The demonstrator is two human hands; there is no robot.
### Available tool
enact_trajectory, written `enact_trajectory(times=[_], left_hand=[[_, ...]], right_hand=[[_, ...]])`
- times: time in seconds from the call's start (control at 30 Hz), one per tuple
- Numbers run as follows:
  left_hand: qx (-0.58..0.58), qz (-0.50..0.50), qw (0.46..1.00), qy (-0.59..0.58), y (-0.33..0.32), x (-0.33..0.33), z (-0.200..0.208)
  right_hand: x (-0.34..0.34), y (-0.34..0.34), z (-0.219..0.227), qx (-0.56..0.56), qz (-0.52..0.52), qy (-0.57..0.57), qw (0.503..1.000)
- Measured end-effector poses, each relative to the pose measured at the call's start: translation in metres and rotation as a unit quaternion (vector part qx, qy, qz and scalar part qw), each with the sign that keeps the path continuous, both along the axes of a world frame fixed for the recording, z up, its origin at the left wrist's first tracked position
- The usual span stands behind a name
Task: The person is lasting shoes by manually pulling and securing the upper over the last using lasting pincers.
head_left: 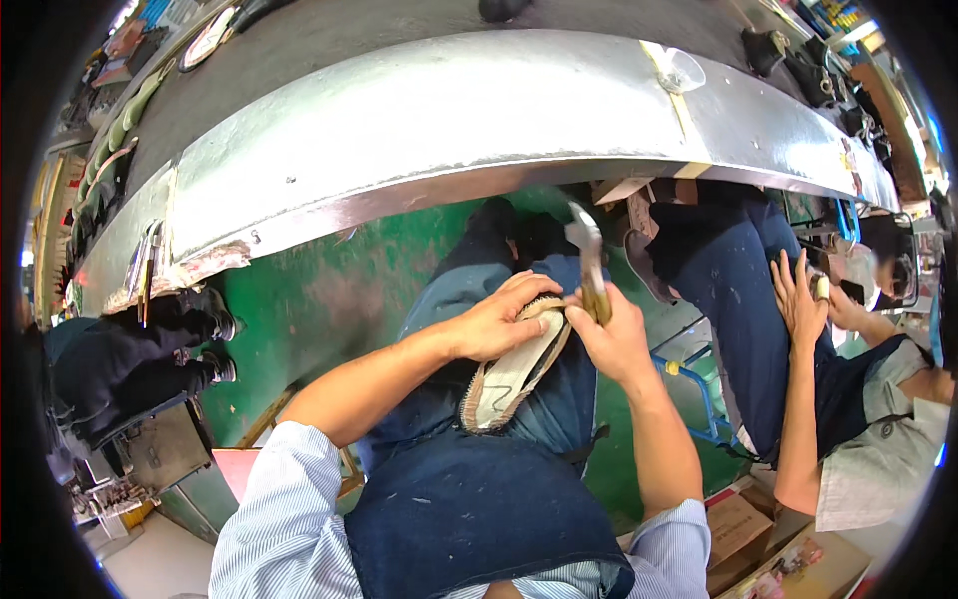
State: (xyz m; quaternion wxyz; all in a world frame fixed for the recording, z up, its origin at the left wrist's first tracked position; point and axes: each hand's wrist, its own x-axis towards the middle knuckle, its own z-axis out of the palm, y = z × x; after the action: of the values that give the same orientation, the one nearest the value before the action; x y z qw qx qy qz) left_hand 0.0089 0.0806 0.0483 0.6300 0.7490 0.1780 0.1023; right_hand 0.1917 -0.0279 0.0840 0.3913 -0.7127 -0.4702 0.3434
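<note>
Okay, our left hand (496, 325) clasps 1 shoe (507, 377) far end, probably steadying it; our right hand (615, 336) grips 1 hammer (588, 246), thumb near shoe's right edge.

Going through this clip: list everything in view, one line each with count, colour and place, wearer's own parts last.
shoe: one, pale sole, tan edge, sole up over the lap
hammer: one, silver head, brownish handle, by the shoe's far end
bench: one, silver edge, dark top, ahead
slim tools: several, mixed, bench's left end
footwear, apparently: several, black, bench top, far right
floor: one, green, below
boxes: at least two, brown, lower right
co-workers: two, dark trousers, left and right
apron: one, dark blue, on the wearer
left hand: one, bare, on the shoe
right hand: one, bare, holding the hammer
</note>
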Motion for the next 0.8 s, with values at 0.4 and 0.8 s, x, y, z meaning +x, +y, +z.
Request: enact_trajectory(times=[0.4, 0.8], left_hand=[[0.123, 0.113, 0.982, -0.092, -0.030, -0.087, 0.027], [0.148, 0.132, 0.980, -0.011, -0.025, -0.099, 0.035]], right_hand=[[-0.060, -0.101, 0.064, -0.166, 0.178, 0.132, 0.961], [-0.071, -0.080, 0.019, -0.204, 0.172, 0.124, 0.956]])
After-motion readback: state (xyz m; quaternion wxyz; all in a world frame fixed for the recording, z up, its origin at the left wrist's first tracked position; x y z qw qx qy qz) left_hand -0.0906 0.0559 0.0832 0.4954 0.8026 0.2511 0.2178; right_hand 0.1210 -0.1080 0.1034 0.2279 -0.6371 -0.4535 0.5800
